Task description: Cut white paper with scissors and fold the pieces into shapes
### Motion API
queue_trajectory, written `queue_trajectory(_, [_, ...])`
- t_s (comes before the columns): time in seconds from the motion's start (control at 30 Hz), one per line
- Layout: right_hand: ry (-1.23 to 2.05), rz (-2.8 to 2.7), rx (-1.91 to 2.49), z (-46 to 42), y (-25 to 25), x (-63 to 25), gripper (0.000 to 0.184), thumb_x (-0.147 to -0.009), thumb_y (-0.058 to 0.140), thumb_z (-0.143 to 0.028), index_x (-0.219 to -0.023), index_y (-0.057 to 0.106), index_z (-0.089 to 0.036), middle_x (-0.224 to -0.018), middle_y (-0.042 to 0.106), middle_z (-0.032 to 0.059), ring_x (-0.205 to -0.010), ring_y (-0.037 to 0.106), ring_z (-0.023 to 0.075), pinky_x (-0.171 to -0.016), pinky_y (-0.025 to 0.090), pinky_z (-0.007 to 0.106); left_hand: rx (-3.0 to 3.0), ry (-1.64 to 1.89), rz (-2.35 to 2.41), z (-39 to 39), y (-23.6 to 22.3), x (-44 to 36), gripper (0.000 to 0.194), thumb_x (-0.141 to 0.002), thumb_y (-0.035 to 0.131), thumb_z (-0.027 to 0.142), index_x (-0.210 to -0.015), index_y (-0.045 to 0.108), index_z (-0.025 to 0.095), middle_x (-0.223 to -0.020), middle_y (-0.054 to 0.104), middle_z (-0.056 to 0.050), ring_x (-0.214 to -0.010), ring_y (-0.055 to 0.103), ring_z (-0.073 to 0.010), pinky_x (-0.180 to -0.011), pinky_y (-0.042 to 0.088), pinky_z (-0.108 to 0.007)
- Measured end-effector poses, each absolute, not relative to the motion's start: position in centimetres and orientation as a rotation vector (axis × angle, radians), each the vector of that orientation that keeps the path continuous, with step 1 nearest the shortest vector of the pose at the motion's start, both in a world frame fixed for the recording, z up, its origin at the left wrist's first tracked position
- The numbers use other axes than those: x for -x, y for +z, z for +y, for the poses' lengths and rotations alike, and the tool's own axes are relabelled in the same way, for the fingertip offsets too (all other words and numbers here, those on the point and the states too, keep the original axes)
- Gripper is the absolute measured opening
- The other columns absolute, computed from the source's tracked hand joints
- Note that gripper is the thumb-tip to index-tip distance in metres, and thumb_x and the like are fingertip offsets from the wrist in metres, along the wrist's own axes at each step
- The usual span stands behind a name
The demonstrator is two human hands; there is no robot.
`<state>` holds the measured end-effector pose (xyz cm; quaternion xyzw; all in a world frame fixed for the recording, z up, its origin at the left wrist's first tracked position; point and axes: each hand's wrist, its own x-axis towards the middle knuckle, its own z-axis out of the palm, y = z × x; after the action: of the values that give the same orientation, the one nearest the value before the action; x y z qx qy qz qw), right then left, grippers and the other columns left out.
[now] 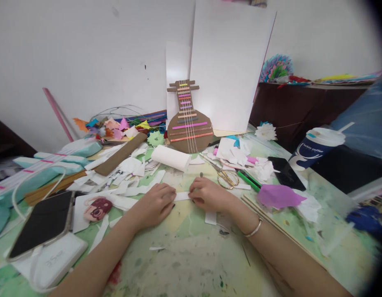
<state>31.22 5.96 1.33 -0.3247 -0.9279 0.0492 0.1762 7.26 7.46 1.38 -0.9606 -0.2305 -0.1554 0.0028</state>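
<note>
Between my two hands a narrow white paper strip (182, 196) runs level, just above or on the stained table. My left hand (157, 205) has its fingers curled down and closed on the strip's left end. At the other end my right hand (207, 194) pinches the strip, a bangle on that wrist. Its ends are hidden under my fingers. Behind my hands lies a rolled white paper tube (171, 158). Beyond that, a brown cardboard lute (190, 132) with coloured bars and white strings leans upright. Gold-handled scissors (228, 179) rest close to my right hand.
At left, a phone (42, 225) lies on a white power bank (54, 260) with a cable. To the right are a green cutter (249, 180), purple paper (280, 196), thin sticks (277, 227), another phone (286, 173) and a coffee cup (317, 146). Paper scraps (129, 167) spread behind.
</note>
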Motion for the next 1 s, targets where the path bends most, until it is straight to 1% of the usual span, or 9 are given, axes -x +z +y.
queue_trajectory(0.13, [0.017,-2.751,1.025,5.6,1.9,-30.7,0.018,-0.079,0.051,-0.012,-0.084,0.068,-0.013,-0.084,0.062,0.0099,-0.085,0.051,0.0185,-0.078,0.036,0.030,2.973,-0.446,-0.716,7.4,1.2,-7.8,0.022,-0.091,0.040,0.019,-0.099,0.061,0.015,-0.098,0.059,-0.010,-0.095,0.052,-0.0218,-0.085,0.043,-0.039])
queue_trajectory(0.33, [-0.140,-2.835,1.130,5.1,2.3,-29.9,0.016,-0.080,0.051,-0.013,-0.082,0.067,-0.011,-0.079,0.060,0.0106,-0.077,0.049,0.0190,-0.068,0.036,0.030,2.884,-0.431,-0.734,7.4,0.3,-9.0,0.022,-0.092,0.039,0.020,-0.099,0.059,0.014,-0.089,0.057,-0.010,-0.085,0.052,-0.0212,-0.077,0.045,-0.036])
queue_trajectory(0.5, [-0.113,-2.805,1.159,5.0,2.4,-29.9,0.016,-0.080,0.052,-0.018,-0.079,0.067,-0.011,-0.078,0.059,0.0094,-0.078,0.049,0.0191,-0.070,0.037,0.030,2.885,-0.408,-0.631,7.6,0.1,-8.9,0.025,-0.092,0.039,0.018,-0.111,0.055,0.017,-0.089,0.058,-0.009,-0.084,0.053,-0.0206,-0.073,0.046,-0.035])
queue_trajectory(0.6, [-0.133,-2.830,1.145,5.0,2.5,-29.9,0.015,-0.080,0.052,-0.014,-0.078,0.067,-0.010,-0.079,0.059,0.0089,-0.078,0.049,0.0184,-0.069,0.037,0.029,2.934,-0.426,-0.624,7.5,0.5,-8.5,0.024,-0.092,0.039,0.018,-0.105,0.059,0.016,-0.091,0.059,-0.010,-0.087,0.054,-0.0213,-0.074,0.047,-0.035])
queue_trajectory(0.77, [-0.189,-2.880,1.180,4.6,2.6,-29.9,0.013,-0.079,0.053,-0.007,-0.076,0.065,-0.010,-0.076,0.059,0.0083,-0.073,0.051,0.0178,-0.063,0.037,0.028,2.967,-0.455,-0.706,7.1,1.0,-8.4,0.024,-0.090,0.039,0.017,-0.097,0.062,0.015,-0.095,0.060,-0.010,-0.089,0.055,-0.0208,-0.078,0.047,-0.035])
queue_trajectory(0.87, [-0.191,-2.893,1.205,4.3,2.6,-29.8,0.012,-0.079,0.053,-0.007,-0.076,0.064,-0.011,-0.075,0.060,0.0084,-0.072,0.053,0.0183,-0.062,0.038,0.029,2.918,-0.481,-0.766,6.9,0.9,-8.9,0.025,-0.091,0.040,0.020,-0.088,0.064,0.014,-0.089,0.061,-0.010,-0.084,0.055,-0.0204,-0.075,0.047,-0.034])
queue_trajectory(1.0, [-0.227,-2.881,1.180,4.4,2.2,-29.4,0.009,-0.079,0.056,-0.009,-0.075,0.064,-0.011,-0.074,0.060,0.0085,-0.073,0.055,0.0201,-0.065,0.039,0.031,2.831,-0.442,-0.873,6.4,0.6,-9.9,0.027,-0.091,0.040,0.020,-0.075,0.062,0.013,-0.079,0.060,-0.009,-0.079,0.055,-0.0201,-0.072,0.047,-0.034])
